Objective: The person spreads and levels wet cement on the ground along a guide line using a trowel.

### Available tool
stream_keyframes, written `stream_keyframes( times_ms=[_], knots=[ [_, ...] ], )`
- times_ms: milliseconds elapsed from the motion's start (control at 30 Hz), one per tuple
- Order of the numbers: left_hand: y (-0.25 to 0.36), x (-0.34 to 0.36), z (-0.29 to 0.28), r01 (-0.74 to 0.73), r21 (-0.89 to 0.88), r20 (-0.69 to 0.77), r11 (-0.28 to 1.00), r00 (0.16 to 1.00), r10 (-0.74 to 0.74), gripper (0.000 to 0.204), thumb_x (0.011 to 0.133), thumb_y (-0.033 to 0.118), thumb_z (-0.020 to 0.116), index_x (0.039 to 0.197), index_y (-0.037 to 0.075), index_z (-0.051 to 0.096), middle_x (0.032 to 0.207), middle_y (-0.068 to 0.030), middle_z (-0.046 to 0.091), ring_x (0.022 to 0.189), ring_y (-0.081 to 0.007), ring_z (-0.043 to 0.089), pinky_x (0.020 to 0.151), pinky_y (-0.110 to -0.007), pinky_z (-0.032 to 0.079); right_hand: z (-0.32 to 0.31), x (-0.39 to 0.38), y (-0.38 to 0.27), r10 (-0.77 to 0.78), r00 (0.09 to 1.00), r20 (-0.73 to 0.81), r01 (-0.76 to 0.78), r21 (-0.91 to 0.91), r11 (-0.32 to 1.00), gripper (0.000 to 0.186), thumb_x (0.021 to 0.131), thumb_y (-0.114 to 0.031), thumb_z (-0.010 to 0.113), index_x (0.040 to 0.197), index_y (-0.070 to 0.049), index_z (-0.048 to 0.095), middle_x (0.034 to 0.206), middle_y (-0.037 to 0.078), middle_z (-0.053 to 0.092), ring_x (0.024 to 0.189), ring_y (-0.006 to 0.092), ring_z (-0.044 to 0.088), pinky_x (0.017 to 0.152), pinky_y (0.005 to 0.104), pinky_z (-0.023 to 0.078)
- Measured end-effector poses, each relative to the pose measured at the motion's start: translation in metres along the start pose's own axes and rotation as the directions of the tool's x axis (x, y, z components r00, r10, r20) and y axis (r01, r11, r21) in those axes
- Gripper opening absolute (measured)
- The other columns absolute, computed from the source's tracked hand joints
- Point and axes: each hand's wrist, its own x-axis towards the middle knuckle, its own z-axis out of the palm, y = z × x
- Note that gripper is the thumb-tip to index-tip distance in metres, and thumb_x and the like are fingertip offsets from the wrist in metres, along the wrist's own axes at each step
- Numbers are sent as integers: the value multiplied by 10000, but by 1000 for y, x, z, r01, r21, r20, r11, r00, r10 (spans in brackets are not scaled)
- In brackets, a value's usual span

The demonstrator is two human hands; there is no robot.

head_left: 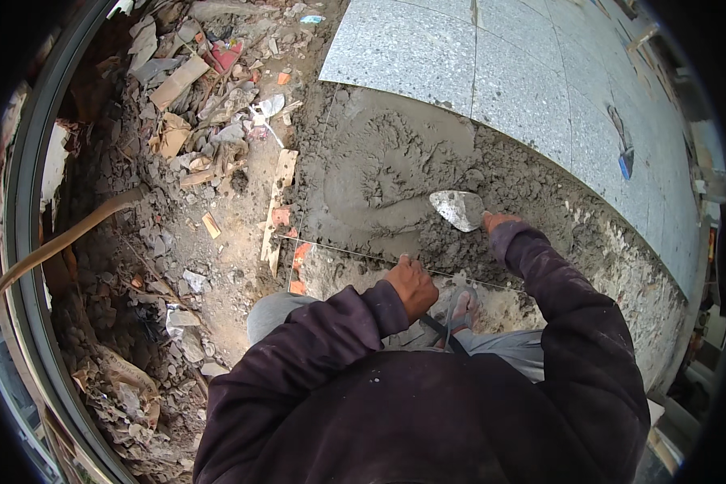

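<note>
My right hand grips the handle of a trowel, whose flat blade lies over a bed of wet grey mortar. My left hand has curled fingers just below a thin string line along the mortar's near edge; whatever they hold, if anything, is hidden. A dark strap-like thing shows below that hand. Speckled terrazzo tiles border the mortar at the far side. My sandalled foot rests just below the string.
Rubble, paper and wood scraps cover the ground at left, with a wooden strip beside the mortar. A bent length of wood crosses a metal frame. A blue-tipped tool lies on the tiles at right.
</note>
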Motion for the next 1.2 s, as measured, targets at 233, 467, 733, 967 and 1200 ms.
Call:
stream_keyframes(
  times_ms=[233,467,733,967,1200],
  knots=[
    [16,-15,0,-50,19,123,999,991,47,117,713,129,457,773,85,547,728,-99,543,758,-226,525,753,-364,367,70,-51,2,145,987,73,-162,350,923,295,804,-129,412,1086,-39,401,917,206,533,816,354,527,666,435,450],
    [10,-4,6,-63,6,172,998,983,61,119,718,122,453,784,79,541,764,-111,538,775,-238,520,793,-381,357,79,16,-39,-133,962,-237,152,63,986,237,775,-131,460,1006,-82,440,905,176,525,746,318,563,564,442,468],
    [6,7,13,-37,-4,106,999,994,37,107,698,118,464,762,81,542,745,-112,537,782,-248,516,776,-374,364,-34,103,-35,-27,960,-280,45,57,997,220,769,-109,446,984,-70,471,922,157,556,817,296,566,635,414,463],
    [0,2,13,39,76,70,996,997,-45,91,684,136,480,732,81,536,741,-115,529,773,-245,514,733,-367,374,-17,76,-51,25,993,119,-70,388,919,266,750,-105,464,995,-5,493,958,173,540,891,301,526,737,350,433],
    [4,6,6,-101,-176,197,979,971,136,193,722,199,508,891,123,562,763,-101,534,798,-250,514,761,-357,370,55,-13,-27,-50,942,331,-19,202,979,320,809,-73,396,1128,-71,386,1190,135,387,1041,281,433,841,380,378]
  ],
)
